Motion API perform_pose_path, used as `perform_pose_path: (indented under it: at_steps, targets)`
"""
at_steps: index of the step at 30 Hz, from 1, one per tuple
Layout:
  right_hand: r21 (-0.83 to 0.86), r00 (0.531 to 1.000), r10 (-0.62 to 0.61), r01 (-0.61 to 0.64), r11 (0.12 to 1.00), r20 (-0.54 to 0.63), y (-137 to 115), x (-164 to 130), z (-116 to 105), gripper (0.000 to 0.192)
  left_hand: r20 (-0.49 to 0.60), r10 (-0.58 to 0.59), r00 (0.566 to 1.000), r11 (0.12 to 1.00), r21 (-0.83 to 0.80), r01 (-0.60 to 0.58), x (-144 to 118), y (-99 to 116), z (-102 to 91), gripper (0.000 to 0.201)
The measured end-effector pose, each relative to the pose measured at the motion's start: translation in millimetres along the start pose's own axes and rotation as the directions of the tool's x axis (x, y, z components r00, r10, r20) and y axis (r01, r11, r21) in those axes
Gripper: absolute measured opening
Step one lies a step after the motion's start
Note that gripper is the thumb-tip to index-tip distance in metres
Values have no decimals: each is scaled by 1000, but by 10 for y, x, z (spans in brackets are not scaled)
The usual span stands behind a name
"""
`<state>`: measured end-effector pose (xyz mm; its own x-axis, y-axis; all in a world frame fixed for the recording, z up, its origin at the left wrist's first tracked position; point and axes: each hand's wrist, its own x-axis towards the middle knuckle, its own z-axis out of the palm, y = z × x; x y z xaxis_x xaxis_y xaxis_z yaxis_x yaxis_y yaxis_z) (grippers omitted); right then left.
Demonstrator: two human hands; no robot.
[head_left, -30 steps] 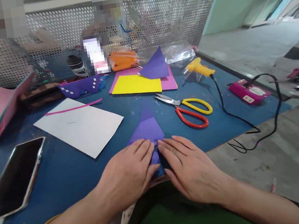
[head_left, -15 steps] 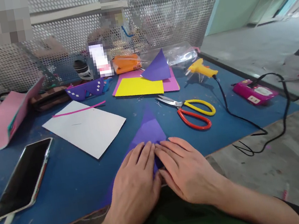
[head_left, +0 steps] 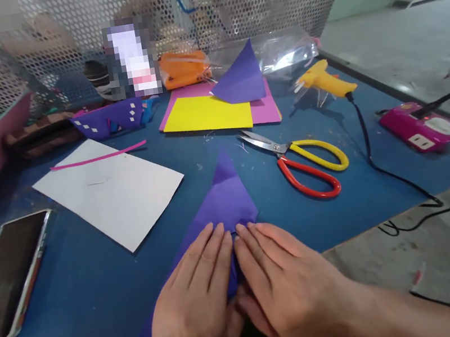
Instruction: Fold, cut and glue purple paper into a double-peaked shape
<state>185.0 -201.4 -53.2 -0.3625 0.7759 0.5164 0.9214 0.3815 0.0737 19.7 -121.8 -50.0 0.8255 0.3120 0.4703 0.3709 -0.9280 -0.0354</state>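
Observation:
A folded sheet of purple paper [head_left: 231,204] lies on the blue table in front of me, its pointed end away from me. My left hand [head_left: 193,293] covers its near left part, the fingers together on top of it. Beside it, fingertips almost meeting those of the left, my right hand [head_left: 286,284] grips the near right part of the sheet. Both thumbs sit at the near side, partly hidden, and the paper under the palms is out of sight. To the right lie scissors [head_left: 277,147] with one yellow and one red handle, blades slightly apart.
A white sheet [head_left: 122,193] with a pink strip [head_left: 99,155] lies left, near a phone [head_left: 11,276]. Yellow paper [head_left: 208,113] and a curled purple piece [head_left: 240,78] are behind. A yellow glue gun [head_left: 324,78] is cabled to a pink power strip [head_left: 423,125].
My view has tilted down and come closer to the table. Both hands remain on the purple paper, with the fingers slightly shifted and more of the folded tip showing.

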Motion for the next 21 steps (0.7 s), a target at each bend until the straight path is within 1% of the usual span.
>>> perform_pose_path:
  at_steps: [2,4,6,9,12,15,17,19,21]
  targets:
    - [75,998,58,-57,996,-11,37,-41,-4,47,-18,8,1000,1000,11,-8,-2,3,1,38]
    - [110,995,93,-89,990,-31,70,-67,-1,46,-34,-1,999,1000,13,1,-2,12,4,37]
    - [118,994,95,-89,989,-48,90,-75,8,46,-38,-7,999,1000,10,7,-3,20,7,37]
    - [126,997,61,-56,990,-38,84,-60,22,46,-27,6,1000,1000,13,-6,-16,17,5,38]
    - [86,999,42,-39,995,-32,32,-18,33,47,5,15,1000,1000,23,-15,-65,-6,-9,41]
    - [-16,998,29,-30,999,-53,-38,35,44,49,36,11,999,1000,18,-12,-128,-32,-21,45]
    - [-56,998,24,-27,998,-55,-55,50,48,50,39,9,999,1000,12,-9,-146,-33,-20,45]
    - [-23,998,45,-46,999,-42,-28,32,39,49,31,2,1000,1000,16,-2,-131,-15,-13,41]
    - [74,998,65,-65,995,5,37,-15,16,47,14,-20,1000,999,32,19,-94,16,-10,37]
